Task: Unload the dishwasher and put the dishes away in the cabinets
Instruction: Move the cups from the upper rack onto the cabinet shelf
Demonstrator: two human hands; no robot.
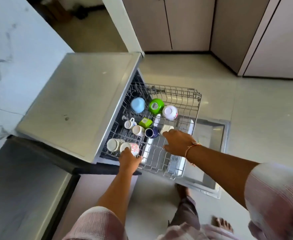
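Observation:
The dishwasher's wire rack point(190, 99) is pulled out over the open door point(210, 135). My left hand point(129, 160) grips a white cup with a pink flower pattern point(134, 147) at the rack's near left corner, beside a white ribbed cup point(113, 144). My right hand point(178, 142) reaches over the rack, its fingertips touching a plain white cup point(166, 129) while the thumb stays spread apart. Farther back lie a dark blue mug point(151, 132), a cream mug point(138, 130), a green square cup point(145, 122), a light blue cup point(138, 104), a green bowl point(156, 106) and a white bowl point(170, 112).
The grey dishwasher top point(80, 101) juts out to the left, next to a white marble counter point(12, 58). Closed lower cabinets point(168, 23) line the far wall and the right side. My bare feet stand on the tiled floor point(255, 118) beside the open door.

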